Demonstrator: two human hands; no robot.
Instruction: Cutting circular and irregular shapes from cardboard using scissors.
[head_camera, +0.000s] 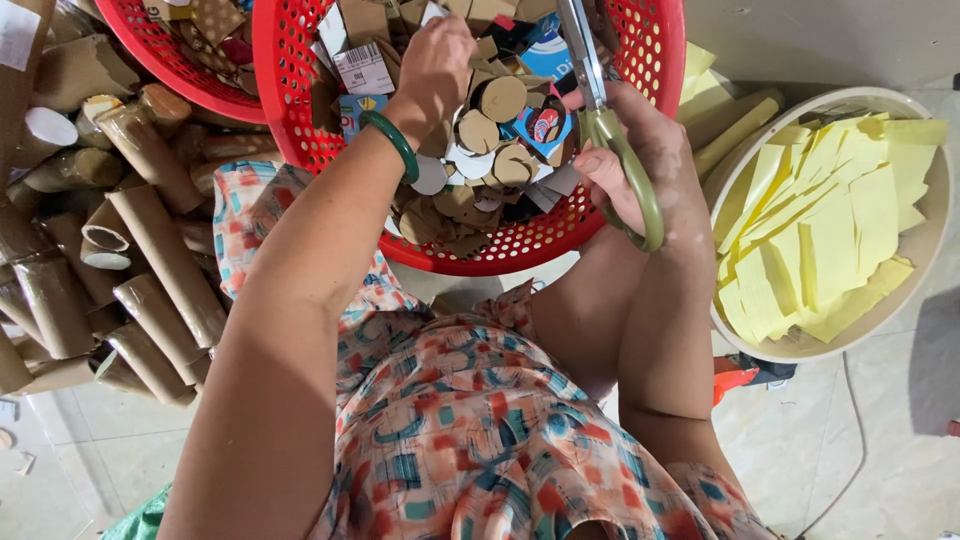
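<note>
Reaching left hand into red basket, fingers pinched on card piece among scraps. Right hand closed through green scissors handles, blades over basket. Best keeping blades clear of left fingers, cutting above basket.

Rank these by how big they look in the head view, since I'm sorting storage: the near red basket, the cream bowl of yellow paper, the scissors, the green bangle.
1. Red basket, cut off at the frame's top.
2. Cream bowl, also partly cut off.
3. Scissors in the right hand.
4. Green bangle on the left wrist, partly hidden.
</note>
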